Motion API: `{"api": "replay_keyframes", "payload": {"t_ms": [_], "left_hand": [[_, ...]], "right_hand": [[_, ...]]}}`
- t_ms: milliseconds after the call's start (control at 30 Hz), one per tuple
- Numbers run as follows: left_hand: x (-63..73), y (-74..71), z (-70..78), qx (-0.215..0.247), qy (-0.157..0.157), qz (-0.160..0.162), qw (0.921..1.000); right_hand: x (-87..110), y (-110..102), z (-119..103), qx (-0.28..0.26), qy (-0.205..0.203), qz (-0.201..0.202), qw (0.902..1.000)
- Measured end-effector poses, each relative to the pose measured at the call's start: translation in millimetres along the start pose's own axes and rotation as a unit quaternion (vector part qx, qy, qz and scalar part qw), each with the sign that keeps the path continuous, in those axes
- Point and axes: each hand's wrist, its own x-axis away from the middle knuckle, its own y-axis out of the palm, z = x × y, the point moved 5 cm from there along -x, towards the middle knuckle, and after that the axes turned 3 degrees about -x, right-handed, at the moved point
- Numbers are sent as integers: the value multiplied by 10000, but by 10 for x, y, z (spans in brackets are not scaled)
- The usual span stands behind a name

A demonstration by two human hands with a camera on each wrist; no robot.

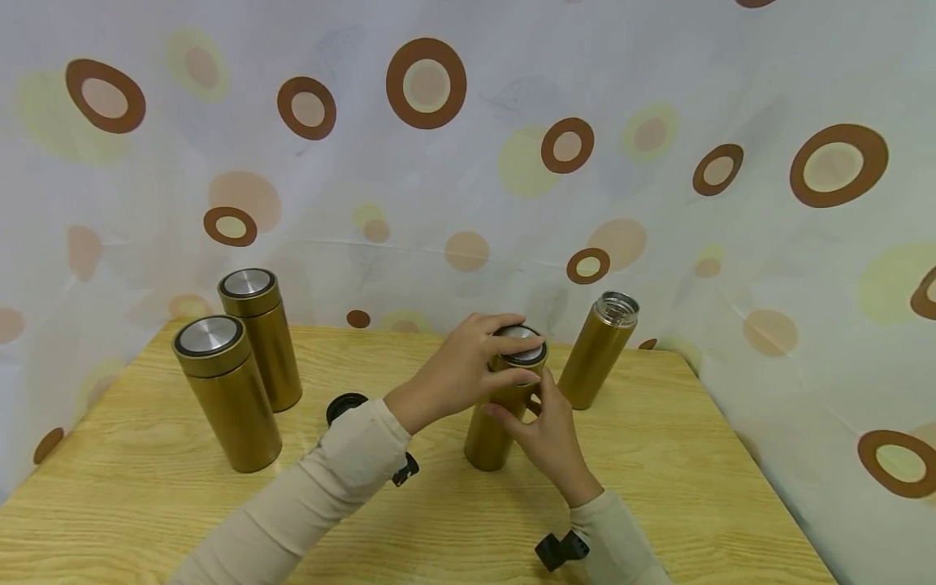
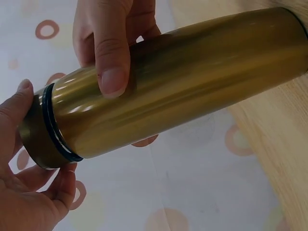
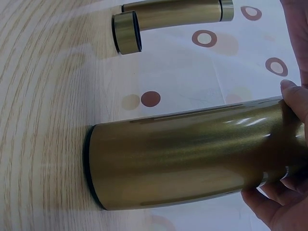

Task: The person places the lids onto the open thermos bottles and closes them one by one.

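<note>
A gold thermos bottle (image 1: pixel 488 439) stands upright on the table between both hands. My left hand (image 1: pixel 464 366) grips its lid (image 2: pixel 41 132) from above, fingers and thumb around the rim of the silver-topped cap. Lower down, my right hand (image 1: pixel 548 435) holds the bottle's upper body, the thumb on one side and the fingers on the other. A dark ring shows between lid and body in the left wrist view. Just behind and to the right stands an uncapped gold bottle (image 1: pixel 595 353) with a bare steel neck.
Two capped gold bottles, a nearer one (image 1: pixel 230 406) and a farther one (image 1: pixel 266 349), stand at the left of the wooden table (image 1: pixel 702 487). A loose lid (image 3: pixel 127 32) lies near them, partly behind my left sleeve in the head view. A patterned cloth (image 1: pixel 468 195) hangs behind.
</note>
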Motion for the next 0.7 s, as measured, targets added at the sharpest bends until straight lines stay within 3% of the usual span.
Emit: {"api": "replay_keyframes", "payload": {"t_ms": [400,700], "left_hand": [[33,32,-8,209,-119,294,9993],[55,99,-34,498,-1097,675,9904]], "right_hand": [[-28,36,388,-46,-120,56,9999],[-18,26,391,119,-76,126,9998]]}}
